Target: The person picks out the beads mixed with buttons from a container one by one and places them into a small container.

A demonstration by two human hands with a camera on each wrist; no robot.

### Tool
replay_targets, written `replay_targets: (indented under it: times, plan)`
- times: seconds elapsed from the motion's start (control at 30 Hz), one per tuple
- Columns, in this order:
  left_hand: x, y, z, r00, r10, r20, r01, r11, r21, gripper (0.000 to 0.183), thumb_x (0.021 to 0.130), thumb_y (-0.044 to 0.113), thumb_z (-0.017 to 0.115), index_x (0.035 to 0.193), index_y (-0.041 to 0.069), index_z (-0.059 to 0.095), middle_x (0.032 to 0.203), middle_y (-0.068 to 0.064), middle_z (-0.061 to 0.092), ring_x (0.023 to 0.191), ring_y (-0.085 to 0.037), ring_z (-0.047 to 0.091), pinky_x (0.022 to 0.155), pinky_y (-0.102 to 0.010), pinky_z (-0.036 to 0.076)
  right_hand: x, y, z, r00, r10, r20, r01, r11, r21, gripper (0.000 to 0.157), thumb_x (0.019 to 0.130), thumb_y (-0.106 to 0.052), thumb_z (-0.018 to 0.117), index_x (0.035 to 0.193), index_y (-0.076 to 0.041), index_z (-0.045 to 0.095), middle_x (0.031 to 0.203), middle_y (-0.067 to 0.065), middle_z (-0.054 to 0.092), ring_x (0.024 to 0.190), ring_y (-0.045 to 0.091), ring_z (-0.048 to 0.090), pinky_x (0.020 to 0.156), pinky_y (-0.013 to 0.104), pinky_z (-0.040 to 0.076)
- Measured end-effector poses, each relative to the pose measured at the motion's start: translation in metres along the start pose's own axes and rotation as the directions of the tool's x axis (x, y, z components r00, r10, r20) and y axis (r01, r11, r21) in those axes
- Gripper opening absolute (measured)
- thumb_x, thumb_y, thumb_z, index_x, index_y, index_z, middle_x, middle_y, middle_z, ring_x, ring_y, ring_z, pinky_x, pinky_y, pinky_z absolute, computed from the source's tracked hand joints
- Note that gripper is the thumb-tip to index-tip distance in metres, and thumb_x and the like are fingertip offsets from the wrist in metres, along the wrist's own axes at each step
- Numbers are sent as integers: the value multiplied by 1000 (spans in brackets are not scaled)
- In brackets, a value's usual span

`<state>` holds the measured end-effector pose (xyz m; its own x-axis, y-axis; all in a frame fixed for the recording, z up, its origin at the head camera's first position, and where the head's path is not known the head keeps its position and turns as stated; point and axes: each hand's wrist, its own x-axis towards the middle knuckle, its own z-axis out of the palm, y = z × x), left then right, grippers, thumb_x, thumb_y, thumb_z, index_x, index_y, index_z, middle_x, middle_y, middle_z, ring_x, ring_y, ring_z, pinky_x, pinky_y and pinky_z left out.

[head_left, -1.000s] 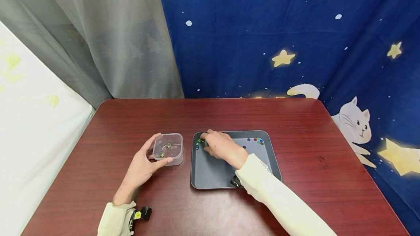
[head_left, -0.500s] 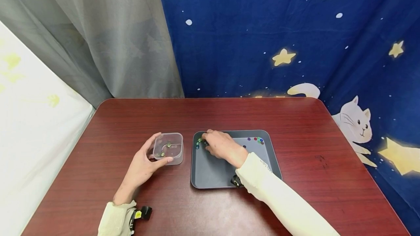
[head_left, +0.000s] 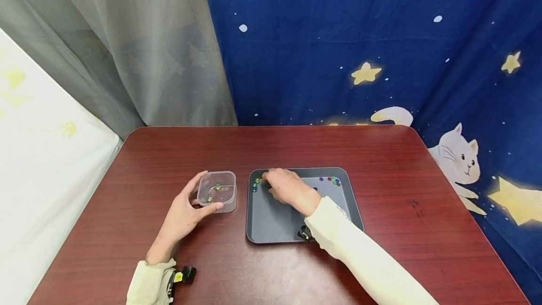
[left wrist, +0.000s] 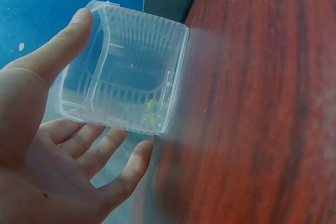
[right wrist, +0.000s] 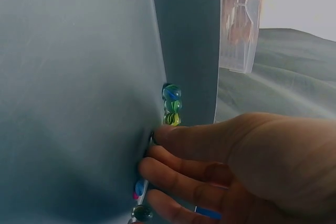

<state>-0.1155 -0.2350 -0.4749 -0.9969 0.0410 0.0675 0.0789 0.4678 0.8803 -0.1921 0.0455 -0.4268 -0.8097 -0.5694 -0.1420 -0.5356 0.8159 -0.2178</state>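
On the left of the red-brown table [head_left: 402, 178], the left hand [head_left: 182, 213] curls thumb and fingers around a clear plastic box [head_left: 229, 208], which stands upright with two yellow-green marbles [head_left: 218, 187] on its floor. Just right of it lies a grey tray [head_left: 275, 227]. The right hand [head_left: 292, 191] reaches over this, fingers bent and slightly parted, tips down near the far left corner beside a short row of glass marbles [right wrist: 171, 105]; the tips are partly hidden, so I cannot tell whether they pinch one. More coloured marbles [head_left: 335, 181] gather in the far right corner. Behind the table hang a grey curtain [head_left: 169, 60] and a blue, starry one [head_left: 296, 51].
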Motion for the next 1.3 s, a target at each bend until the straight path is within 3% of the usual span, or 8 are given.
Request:
replay_targets:
  times: [0.4,0.63,1.3]
  plan:
    - [0,-1,0,1000,9,1,-9,1000,1,88,84,28,90,158,29,42,138,-12,64,99,-21,68,81,-16,54,-1,2,0,1000,10,-11,-10,998,55,18,97,-6,72,112,-12,78,108,5,78,92,21,70,83,41,59]
    - [-1,-1,0,1000,2,4,-2,1000,-4,88,84,28,90,158,30,42,138,-13,64,93,-13,68,78,-19,55,-2,3,1,1000,13,-18,-12,999,52,16,96,-8,73,110,-14,79,105,3,77,88,20,69,83,40,59]
    - [-1,0,0,1000,2,2,-2,1000,7,88,84,28,90,158,28,42,138,-13,64,97,-21,68,80,-18,54,-2,4,-1,999,21,-26,-19,997,74,5,98,-19,74,101,-15,76,100,1,74,74,12,59,73,33,53]
